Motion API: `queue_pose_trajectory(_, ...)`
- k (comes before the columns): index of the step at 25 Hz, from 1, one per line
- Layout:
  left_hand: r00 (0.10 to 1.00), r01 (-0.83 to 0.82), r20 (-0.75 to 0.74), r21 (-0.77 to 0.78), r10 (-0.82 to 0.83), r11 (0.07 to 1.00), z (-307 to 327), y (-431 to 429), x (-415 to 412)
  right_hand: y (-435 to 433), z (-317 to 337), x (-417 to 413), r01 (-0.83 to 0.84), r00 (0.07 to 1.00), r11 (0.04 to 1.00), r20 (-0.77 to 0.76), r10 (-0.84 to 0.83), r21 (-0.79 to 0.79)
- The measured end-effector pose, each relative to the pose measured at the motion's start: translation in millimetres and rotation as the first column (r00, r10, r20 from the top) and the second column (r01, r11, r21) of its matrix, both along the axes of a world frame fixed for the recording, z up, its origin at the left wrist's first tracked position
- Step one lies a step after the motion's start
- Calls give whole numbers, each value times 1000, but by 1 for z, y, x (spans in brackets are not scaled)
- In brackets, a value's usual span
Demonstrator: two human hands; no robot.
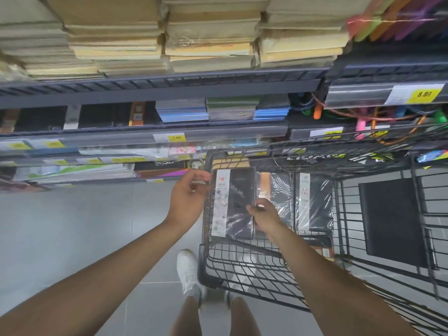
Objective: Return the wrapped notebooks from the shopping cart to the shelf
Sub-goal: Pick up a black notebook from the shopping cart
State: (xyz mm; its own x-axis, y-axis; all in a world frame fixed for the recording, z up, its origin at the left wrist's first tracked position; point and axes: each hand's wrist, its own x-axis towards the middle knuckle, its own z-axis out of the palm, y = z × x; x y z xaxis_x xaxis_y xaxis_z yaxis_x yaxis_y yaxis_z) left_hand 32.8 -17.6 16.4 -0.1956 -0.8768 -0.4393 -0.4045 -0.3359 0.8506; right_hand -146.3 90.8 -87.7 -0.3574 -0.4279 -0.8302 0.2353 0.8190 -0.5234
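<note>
Two hands at one wrapped notebook [238,202]: right hand [263,214] fingers pinch its edge, I can't tell if left hand [189,195] grips, slick wrap may slip.

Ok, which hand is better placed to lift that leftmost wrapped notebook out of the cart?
Right, likely. The right hand grips the wrapped notebook at its right edge; the left hand is by its top-left corner at the cart rim, hold unclear.
</note>
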Motion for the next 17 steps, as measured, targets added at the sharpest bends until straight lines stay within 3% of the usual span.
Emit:
queue_pose_trajectory(4,997,50,53,51,-53,997,12,-2,5,16,31,-14,-22,1000,999,-6,21,-40)
queue_pose_trajectory(11,976,209,30,173,-217,962,46,5,-7,66,117,-59,148,985,978,114,-132,-146)
queue_pose_trajectory(14,948,317,-64,287,-312,904,65,10,-17,66,145,-62,185,969,962,203,-144,-199)
queue_pose_trajectory(17,905,417,-260,393,-335,820,77,13,-21,54,161,-56,161,965,952,244,-97,-260)
